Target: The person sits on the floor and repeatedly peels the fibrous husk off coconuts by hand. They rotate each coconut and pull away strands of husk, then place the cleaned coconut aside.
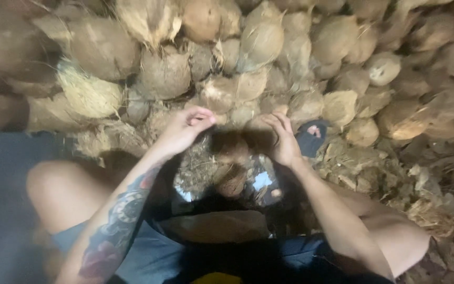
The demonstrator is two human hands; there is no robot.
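Observation:
I sit facing a big heap of husked coconuts [258, 47]. My left hand [185, 129] reaches forward with thumb and fingertips pinched together above a dark, shadowed coconut [230, 150] between my knees. Blur hides whether the left hand holds any fibre. My right hand [282, 139] curls its fingers over the right side of that coconut. A second brown coconut piece [232, 181] lies just below it, closer to me, among loose fibre.
My foot in a blue sandal [311, 135] rests right of my right hand. Torn husk pieces [395, 179] cover the ground at right. My left knee [59, 192] and right knee [395, 236] flank the working spot. A grey floor [1, 173] shows at left.

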